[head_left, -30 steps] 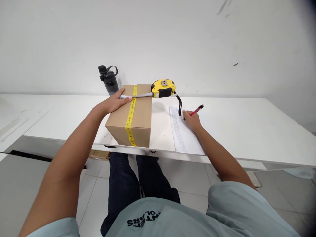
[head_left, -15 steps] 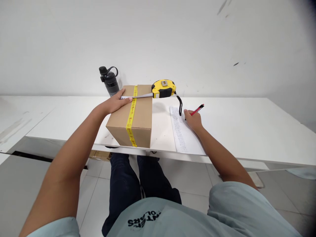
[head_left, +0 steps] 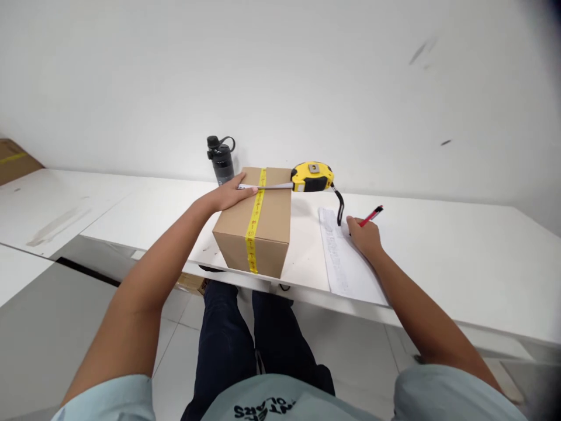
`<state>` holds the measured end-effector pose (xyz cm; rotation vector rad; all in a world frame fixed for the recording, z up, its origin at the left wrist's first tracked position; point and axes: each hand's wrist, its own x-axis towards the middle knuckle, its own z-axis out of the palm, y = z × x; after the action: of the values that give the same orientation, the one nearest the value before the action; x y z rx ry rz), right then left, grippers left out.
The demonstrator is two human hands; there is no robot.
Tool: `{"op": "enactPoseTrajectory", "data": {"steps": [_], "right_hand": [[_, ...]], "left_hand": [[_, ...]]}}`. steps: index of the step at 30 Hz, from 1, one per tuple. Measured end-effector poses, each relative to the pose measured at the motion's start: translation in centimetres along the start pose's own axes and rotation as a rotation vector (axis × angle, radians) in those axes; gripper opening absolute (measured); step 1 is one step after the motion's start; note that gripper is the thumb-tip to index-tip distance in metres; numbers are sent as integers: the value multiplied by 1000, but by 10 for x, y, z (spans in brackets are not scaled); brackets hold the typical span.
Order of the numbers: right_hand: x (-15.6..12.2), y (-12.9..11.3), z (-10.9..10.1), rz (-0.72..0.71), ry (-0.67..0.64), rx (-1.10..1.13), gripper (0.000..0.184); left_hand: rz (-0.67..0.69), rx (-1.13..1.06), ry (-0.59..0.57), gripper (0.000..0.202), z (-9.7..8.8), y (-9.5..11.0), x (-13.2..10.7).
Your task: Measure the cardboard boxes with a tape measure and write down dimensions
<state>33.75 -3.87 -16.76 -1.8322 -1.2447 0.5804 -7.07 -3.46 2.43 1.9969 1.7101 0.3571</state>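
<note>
A brown cardboard box [head_left: 267, 217] with yellow printed tape along its top stands near the table's front edge. My left hand [head_left: 230, 193] lies over its upper left side, thumb and fingers holding a tape measure's pulled-out blade against the lid. The yellow and black tape measure [head_left: 312, 177] juts past the box's right edge, its black wrist strap hanging down. In my right hand [head_left: 367, 238], closed fingers grip a red and black pen [head_left: 371, 216], its tip hidden by the fingers. Beneath that hand lies a white paper sheet [head_left: 346, 263] with rows of writing.
Behind the box, by the wall, stands a dark water bottle [head_left: 221, 161]. Another taped carton [head_left: 17, 161] sits at the far left. The white table [head_left: 460, 263] runs along the wall, and a cardboard box [head_left: 191, 283] is visible below its front edge.
The camera view has turned left and up, so everything sits lower and farther right, and the carton at far left has come into view. Both hands keep their holds.
</note>
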Motion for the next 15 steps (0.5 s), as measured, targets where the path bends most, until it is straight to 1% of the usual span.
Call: {"op": "enactPoseTrajectory", "data": {"steps": [3, 6, 9, 11, 13, 15], "right_hand": [[-2, 2, 0, -18, -2, -10, 41], [-4, 5, 1, -38, 31, -27, 40], [-4, 8, -1, -66, 85, -30, 44], [-4, 12, -2, -91, 112, -25, 55], [-3, 15, -3, -109, 108, -44, 64], [0, 18, -3, -132, 83, -91, 63]], "left_hand": [[-42, 141, -46, 113, -3, 7, -4], [-105, 282, -107, 111, -6, 21, -8], [-186, 282, -159, 107, -9, 34, -6], [-241, 243, -178, 102, -11, 40, -2], [-292, 234, -187, 97, -11, 45, 3], [-324, 258, -182, 97, -12, 48, 10]]}}
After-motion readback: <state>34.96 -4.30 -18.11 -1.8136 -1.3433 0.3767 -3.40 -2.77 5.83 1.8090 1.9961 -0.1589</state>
